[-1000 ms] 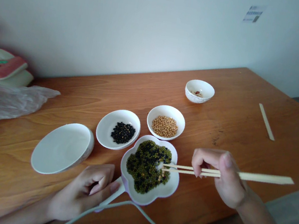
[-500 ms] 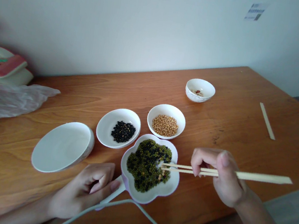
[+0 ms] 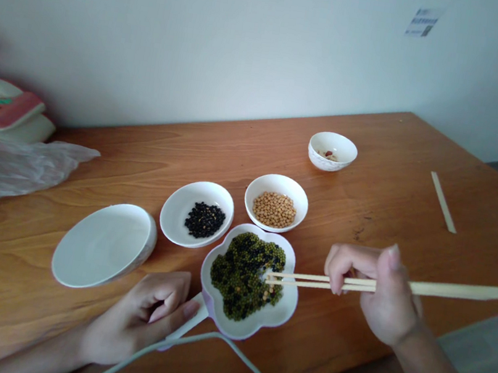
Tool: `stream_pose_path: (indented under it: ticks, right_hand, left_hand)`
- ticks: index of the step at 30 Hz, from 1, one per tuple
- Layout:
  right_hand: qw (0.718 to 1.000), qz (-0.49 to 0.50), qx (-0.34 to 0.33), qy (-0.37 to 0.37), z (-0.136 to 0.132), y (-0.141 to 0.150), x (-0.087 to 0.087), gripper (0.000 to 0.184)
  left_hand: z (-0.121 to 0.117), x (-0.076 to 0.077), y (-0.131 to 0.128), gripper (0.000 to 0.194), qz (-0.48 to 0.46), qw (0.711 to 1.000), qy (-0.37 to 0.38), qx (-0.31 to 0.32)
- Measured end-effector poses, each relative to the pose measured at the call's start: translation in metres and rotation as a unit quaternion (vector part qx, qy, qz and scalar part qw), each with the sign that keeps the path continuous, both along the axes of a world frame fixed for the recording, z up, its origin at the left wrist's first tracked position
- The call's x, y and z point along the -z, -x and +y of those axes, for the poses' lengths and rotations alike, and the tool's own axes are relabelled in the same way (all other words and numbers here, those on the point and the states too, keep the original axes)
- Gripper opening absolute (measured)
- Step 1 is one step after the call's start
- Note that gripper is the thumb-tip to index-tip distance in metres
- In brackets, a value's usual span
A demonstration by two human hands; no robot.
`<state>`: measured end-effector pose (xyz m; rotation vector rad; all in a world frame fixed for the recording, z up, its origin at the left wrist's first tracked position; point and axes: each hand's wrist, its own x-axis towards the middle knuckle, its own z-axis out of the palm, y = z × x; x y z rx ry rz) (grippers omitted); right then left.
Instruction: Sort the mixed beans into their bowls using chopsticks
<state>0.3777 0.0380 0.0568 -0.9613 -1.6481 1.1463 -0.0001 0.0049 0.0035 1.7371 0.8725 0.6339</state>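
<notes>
A flower-shaped white dish (image 3: pixel 283 310) holds mixed green and black beans (image 3: pixel 242 275) near the table's front edge. My left hand (image 3: pixel 142 317) is closed on the dish's handle (image 3: pixel 187 325). My right hand (image 3: pixel 376 291) is closed on a pair of wooden chopsticks (image 3: pixel 449 290). Their tips rest in the beans at the dish's right side. Behind the dish stand a white bowl of black beans (image 3: pixel 197 213) and a white bowl of yellow soybeans (image 3: pixel 276 202).
An empty white bowl (image 3: pixel 102 244) tilts at the left. A small patterned bowl (image 3: pixel 331 151) stands further back. A single wooden stick (image 3: pixel 443 201) lies at the right. A plastic bag (image 3: pixel 8 166) and packets are at the far left. A pale cable (image 3: pixel 206 345) crosses the front edge.
My right hand has shifted slightly right and up, and the chopsticks now angle a little more upward at their back ends. My left hand has stayed on the handle.
</notes>
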Motion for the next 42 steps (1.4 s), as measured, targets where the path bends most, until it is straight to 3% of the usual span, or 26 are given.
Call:
stream_pose_path:
  ticks: [3, 6, 9, 11, 15, 20, 27, 31, 35, 42]
  right_hand:
    - [0.993, 0.087, 0.08, -0.029, 0.001, -0.004, -0.011, 0.08]
    - [0.966, 0.144, 0.19, -0.096, 0.002, -0.012, -0.021, 0.077]
    - [0.941, 0.136, 0.269, -0.152, 0.003, -0.018, -0.026, 0.074]
    - [0.938, 0.118, 0.28, -0.167, 0.008, -0.016, -0.025, 0.073]
    - [0.953, 0.111, 0.246, -0.134, 0.016, -0.009, -0.019, 0.071]
    - [0.981, 0.118, 0.133, -0.077, 0.01, -0.011, -0.019, 0.077]
    - [0.997, -0.021, -0.04, 0.063, -0.001, -0.006, -0.01, 0.082]
    - [0.993, -0.094, -0.05, 0.046, -0.002, -0.004, -0.004, 0.074]
    - [0.997, -0.07, -0.034, 0.025, -0.004, -0.003, -0.003, 0.073]
    - [0.993, -0.078, -0.089, 0.02, -0.004, 0.002, -0.004, 0.067]
  left_hand:
    - [-0.001, 0.004, 0.002, 0.04, -0.002, 1.0, 0.006, -0.002]
    - [-0.002, 0.007, 0.004, 0.039, 0.0, 1.0, 0.009, 0.0]
    - [-0.001, 0.007, 0.003, 0.04, 0.002, 1.0, 0.015, -0.002]
    - [-0.001, 0.006, 0.002, 0.04, 0.005, 1.0, 0.011, -0.003]
    - [0.0, 0.004, 0.0, 0.04, 0.012, 1.0, -0.012, -0.01]
    - [0.001, 0.003, -0.001, 0.04, 0.02, 1.0, -0.021, -0.007]
    - [0.001, 0.002, -0.001, 0.04, 0.008, 1.0, -0.009, -0.01]
    - [0.0, 0.003, 0.0, 0.042, 0.001, 1.0, 0.004, -0.006]
    - [0.0, 0.003, 0.0, 0.041, 0.003, 1.0, 0.001, -0.003]
    - [0.0, 0.002, 0.001, 0.04, 0.005, 1.0, 0.002, -0.006]
